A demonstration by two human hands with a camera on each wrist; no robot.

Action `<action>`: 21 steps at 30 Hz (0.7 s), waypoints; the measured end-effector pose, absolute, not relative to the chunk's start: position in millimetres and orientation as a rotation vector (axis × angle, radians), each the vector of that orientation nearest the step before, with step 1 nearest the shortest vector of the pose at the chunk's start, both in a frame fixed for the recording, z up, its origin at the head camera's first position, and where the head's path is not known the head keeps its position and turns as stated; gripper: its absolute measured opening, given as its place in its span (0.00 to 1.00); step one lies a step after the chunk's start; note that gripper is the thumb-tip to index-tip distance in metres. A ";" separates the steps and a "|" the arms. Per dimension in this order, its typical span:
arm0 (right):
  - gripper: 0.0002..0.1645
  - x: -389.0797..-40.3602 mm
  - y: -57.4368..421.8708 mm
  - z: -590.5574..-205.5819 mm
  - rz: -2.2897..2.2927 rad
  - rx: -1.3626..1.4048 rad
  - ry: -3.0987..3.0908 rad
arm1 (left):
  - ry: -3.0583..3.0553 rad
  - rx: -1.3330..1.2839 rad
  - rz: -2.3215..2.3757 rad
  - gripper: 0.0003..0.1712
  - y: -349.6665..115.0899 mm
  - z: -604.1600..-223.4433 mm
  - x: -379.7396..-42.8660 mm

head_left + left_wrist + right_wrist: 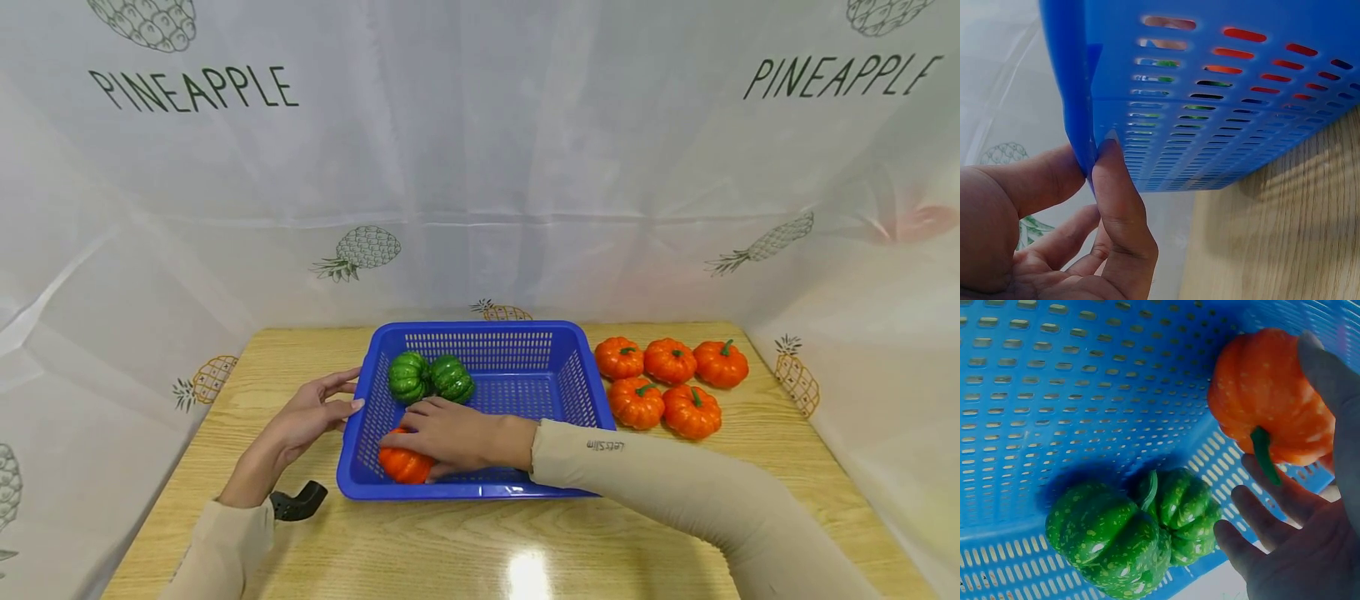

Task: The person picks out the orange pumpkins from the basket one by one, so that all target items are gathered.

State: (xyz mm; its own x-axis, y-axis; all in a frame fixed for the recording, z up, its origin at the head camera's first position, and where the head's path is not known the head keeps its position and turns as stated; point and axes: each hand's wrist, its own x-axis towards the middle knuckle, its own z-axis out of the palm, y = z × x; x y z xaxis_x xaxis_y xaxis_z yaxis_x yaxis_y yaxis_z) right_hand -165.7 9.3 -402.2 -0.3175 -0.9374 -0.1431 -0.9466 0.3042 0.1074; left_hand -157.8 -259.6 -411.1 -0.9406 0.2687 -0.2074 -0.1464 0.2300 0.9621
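Observation:
A blue plastic basket [480, 492] with slotted walls stands on the wooden table. My left hand [311, 417] pinches its left rim [1079, 119] between thumb and index finger. Inside the basket's near left corner lies an orange pumpkin [1266, 394] with a green stem. My right hand [450, 437] reaches over it and holds it, thumb on one side and fingers on the other; part of the pumpkin is hidden in the head view. Two speckled green pumpkins [409, 377] [1188, 512] sit side by side at the basket's far left, close to the right fingertips.
Several orange pumpkins [671, 361] lie grouped on the table right of the basket. A black curved piece [300, 502] juts from beside the left wrist. White curtains [465, 167] printed with pineapples surround the wooden table [420, 550] at the back and sides.

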 end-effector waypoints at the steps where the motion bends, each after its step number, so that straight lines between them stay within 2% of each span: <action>1: 0.49 -165.8 8.6 -402.8 0.277 -1.806 2.504 | 2.179 0.115 1.762 0.41 -259.5 -411.1 -157.9; 14: 0.48 -170.6 20.4 -399.6 0.458 -1.680 2.605 | 2.164 0.125 1.776 0.41 -261.0 -412.6 -160.3; 21: 0.54 -171.1 23.3 -405.9 0.392 -1.625 2.581 | 2.172 0.110 1.771 0.41 -259.9 -411.6 -158.5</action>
